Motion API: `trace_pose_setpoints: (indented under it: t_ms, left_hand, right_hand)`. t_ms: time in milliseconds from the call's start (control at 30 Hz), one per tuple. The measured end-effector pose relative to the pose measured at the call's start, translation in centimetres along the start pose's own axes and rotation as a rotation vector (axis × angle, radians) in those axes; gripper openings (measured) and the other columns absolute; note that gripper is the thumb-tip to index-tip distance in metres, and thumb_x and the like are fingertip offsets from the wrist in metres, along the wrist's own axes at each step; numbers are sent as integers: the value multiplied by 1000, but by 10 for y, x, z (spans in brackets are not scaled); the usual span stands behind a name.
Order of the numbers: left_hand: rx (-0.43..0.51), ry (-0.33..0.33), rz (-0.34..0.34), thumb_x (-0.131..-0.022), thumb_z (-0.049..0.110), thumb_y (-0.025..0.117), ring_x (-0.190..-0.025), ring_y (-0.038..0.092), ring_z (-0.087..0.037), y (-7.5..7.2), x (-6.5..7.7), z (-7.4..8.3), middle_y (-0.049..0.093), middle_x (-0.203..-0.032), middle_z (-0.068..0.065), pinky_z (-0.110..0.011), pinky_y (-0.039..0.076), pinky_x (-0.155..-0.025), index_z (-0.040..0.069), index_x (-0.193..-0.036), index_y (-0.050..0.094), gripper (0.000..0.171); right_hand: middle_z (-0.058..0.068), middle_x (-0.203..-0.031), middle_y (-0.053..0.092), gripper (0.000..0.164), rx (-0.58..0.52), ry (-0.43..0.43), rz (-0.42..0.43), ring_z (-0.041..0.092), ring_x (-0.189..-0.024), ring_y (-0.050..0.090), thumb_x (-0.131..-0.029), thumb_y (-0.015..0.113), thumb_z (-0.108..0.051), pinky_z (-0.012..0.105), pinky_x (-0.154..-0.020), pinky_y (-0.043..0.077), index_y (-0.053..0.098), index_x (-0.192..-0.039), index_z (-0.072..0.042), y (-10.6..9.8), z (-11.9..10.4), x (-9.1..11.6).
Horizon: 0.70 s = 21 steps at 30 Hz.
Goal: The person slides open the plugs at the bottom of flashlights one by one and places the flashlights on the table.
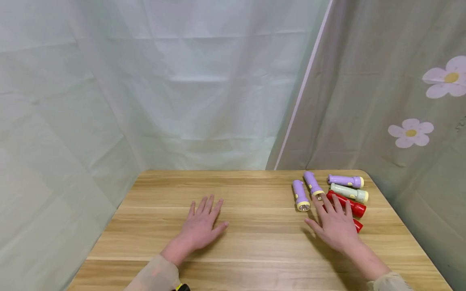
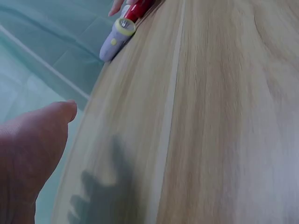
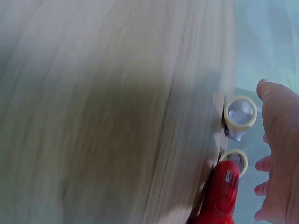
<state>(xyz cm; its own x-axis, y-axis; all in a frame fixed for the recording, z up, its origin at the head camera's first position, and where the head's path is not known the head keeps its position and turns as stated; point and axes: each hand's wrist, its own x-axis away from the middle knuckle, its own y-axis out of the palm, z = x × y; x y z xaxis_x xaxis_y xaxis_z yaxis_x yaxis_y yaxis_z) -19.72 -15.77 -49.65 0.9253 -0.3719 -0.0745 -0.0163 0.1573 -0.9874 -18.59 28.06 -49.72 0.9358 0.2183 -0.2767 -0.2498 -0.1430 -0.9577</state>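
Observation:
Over the left half of the wooden table, my left hand [image 1: 199, 228] is held with fingers spread and nothing in it. My right hand [image 1: 336, 226], also spread and holding nothing, hovers above the flashlights at the right. Left of its fingertips lie a purple flashlight [image 1: 300, 194] with a yellow rim and a second purple flashlight [image 1: 312, 182]. A third purple flashlight [image 1: 342, 180], a pale green flashlight [image 1: 347, 192] and a red flashlight [image 1: 354, 206] lie beyond it. Another red flashlight [image 1: 358, 226] is mostly hidden under that hand; its body shows in the right wrist view.
The wooden table [image 1: 255, 250] reaches back to pale hanging curtains [image 1: 204, 89]. A grey curtain with printed flowers [image 1: 364, 101] hangs along the right side, close to the flashlights. Something black and yellow [image 1: 183, 287] shows at the left sleeve.

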Motion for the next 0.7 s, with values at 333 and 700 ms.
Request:
trace_pose_setpoints:
  t_ms: [333, 700]
  left_hand:
    - [9, 121, -40, -102, 67, 38, -155, 8, -33, -5, -10, 32, 7, -170, -11, -63, 5, -120, 22, -165, 18, 80]
    - [13, 270, -81, -103, 66, 37, -155, 12, -35, -5, -15, 70, 8, -170, -12, -62, 9, -120, 22, -165, 18, 79]
  right_hand:
    - [27, -153, 41, 81, -10, 10, 24, 55, -142, 25, -94, 62, -63, 78, -109, 8, 43, -155, -11, -9, 22, 8]
    - [27, -140, 52, 76, -37, 1, 68, 54, -130, 40, -89, 75, -48, 72, -103, 27, 50, -147, -5, -22, 43, 11]
